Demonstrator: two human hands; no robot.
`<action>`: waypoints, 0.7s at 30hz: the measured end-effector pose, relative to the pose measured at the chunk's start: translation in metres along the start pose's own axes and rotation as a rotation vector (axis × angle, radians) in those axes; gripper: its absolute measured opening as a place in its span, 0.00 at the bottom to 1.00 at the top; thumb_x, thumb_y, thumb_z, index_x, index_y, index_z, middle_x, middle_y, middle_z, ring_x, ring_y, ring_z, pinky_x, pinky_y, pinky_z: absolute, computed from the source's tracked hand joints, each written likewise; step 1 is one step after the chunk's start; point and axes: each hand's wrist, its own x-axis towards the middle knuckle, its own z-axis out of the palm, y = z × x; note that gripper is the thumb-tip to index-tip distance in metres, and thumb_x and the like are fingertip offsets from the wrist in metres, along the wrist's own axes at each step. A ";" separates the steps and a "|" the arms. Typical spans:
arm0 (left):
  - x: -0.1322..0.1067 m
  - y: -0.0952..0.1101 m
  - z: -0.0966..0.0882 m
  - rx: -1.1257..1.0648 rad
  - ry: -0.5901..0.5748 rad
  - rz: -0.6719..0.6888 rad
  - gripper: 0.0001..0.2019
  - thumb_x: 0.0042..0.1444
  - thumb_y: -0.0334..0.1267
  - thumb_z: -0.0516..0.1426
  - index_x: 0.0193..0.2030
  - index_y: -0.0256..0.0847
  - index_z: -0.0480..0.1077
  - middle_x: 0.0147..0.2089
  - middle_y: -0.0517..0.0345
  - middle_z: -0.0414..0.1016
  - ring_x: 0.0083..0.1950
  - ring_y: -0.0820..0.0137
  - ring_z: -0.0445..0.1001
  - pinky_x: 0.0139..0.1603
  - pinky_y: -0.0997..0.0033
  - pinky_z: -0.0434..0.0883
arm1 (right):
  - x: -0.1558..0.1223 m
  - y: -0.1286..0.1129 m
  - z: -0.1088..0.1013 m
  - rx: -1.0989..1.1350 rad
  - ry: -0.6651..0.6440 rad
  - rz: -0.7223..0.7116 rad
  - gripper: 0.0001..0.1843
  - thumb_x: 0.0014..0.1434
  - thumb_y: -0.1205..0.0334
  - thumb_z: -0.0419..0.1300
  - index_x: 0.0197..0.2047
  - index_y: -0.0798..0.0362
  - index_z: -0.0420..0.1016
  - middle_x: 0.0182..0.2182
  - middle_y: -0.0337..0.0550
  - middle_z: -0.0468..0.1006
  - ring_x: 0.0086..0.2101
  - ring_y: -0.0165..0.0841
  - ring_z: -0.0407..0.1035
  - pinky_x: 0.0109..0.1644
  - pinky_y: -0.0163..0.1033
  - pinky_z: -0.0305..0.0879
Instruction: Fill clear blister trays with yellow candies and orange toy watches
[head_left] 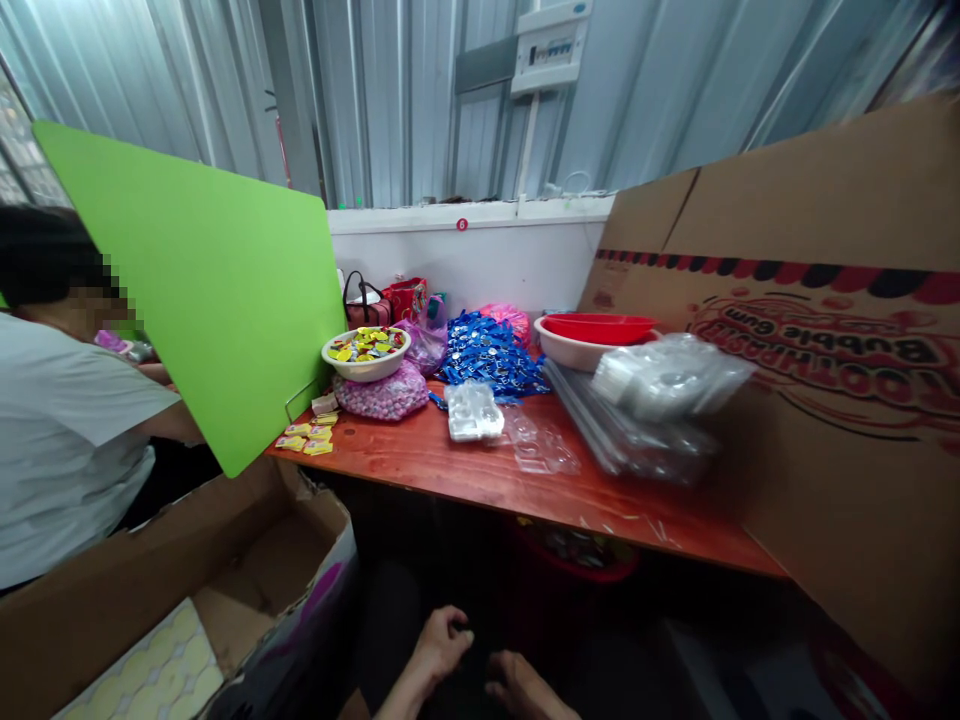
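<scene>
Far past the fingers, a big Bubble Gum carton [817, 400] stood up on the right, and a green board [202, 290] stood on the left. A person in a pale shirt [67, 450] sat left of the board. A wooden table [450, 480] lay ahead of the fingers, and an open cardboard box [255, 560] sat to their left.

On the table, beyond the fingers, were a white basin [562, 350] with a red basin [598, 326] in it, a heap of blue packets [491, 358], and a white bowl [366, 370] of yellow candy packs. The nearest table thing was a small clear plastic tray [474, 410].

The left hand [441, 645] hung low, its fingers [459, 635] loosely curled around nothing. The right hand [525, 688] was cut off by the picture's edge, so I could not tell how wide its fingers were.
</scene>
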 end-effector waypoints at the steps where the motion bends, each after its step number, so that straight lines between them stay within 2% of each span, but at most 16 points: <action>1: 0.000 0.000 0.000 0.000 -0.001 0.000 0.15 0.58 0.33 0.60 0.53 0.37 0.72 0.35 0.59 0.68 0.25 0.78 0.67 0.26 0.78 0.63 | 0.000 0.002 0.002 0.002 0.025 0.001 0.16 0.59 0.64 0.58 0.50 0.54 0.78 0.48 0.50 0.78 0.48 0.39 0.74 0.51 0.37 0.66; 4: -0.001 0.002 -0.001 -0.004 -0.008 0.002 0.15 0.57 0.33 0.60 0.52 0.37 0.73 0.34 0.60 0.68 0.25 0.78 0.67 0.26 0.79 0.63 | 0.000 0.005 0.005 -0.005 0.068 -0.007 0.16 0.59 0.62 0.58 0.51 0.51 0.78 0.50 0.49 0.78 0.50 0.38 0.73 0.54 0.36 0.66; 8: -0.002 0.003 0.000 -0.009 -0.014 0.001 0.16 0.57 0.34 0.60 0.53 0.36 0.72 0.33 0.59 0.70 0.25 0.78 0.67 0.27 0.79 0.64 | 0.001 -0.001 0.000 -0.033 -0.009 0.007 0.15 0.58 0.65 0.59 0.47 0.53 0.80 0.46 0.50 0.80 0.47 0.39 0.75 0.50 0.37 0.67; 14: -0.003 0.003 0.001 0.001 -0.015 0.016 0.15 0.58 0.33 0.59 0.53 0.35 0.72 0.33 0.60 0.70 0.24 0.78 0.66 0.28 0.77 0.64 | -0.002 -0.011 -0.008 -0.032 -0.022 -0.015 0.14 0.57 0.68 0.58 0.45 0.56 0.81 0.42 0.50 0.82 0.44 0.38 0.76 0.45 0.35 0.66; 21: -0.005 0.006 -0.001 0.013 -0.026 0.018 0.15 0.58 0.33 0.59 0.52 0.35 0.73 0.32 0.59 0.71 0.24 0.77 0.67 0.28 0.76 0.64 | -0.003 -0.012 -0.009 -0.036 -0.016 -0.011 0.14 0.58 0.66 0.58 0.45 0.55 0.81 0.43 0.50 0.81 0.44 0.38 0.74 0.45 0.35 0.65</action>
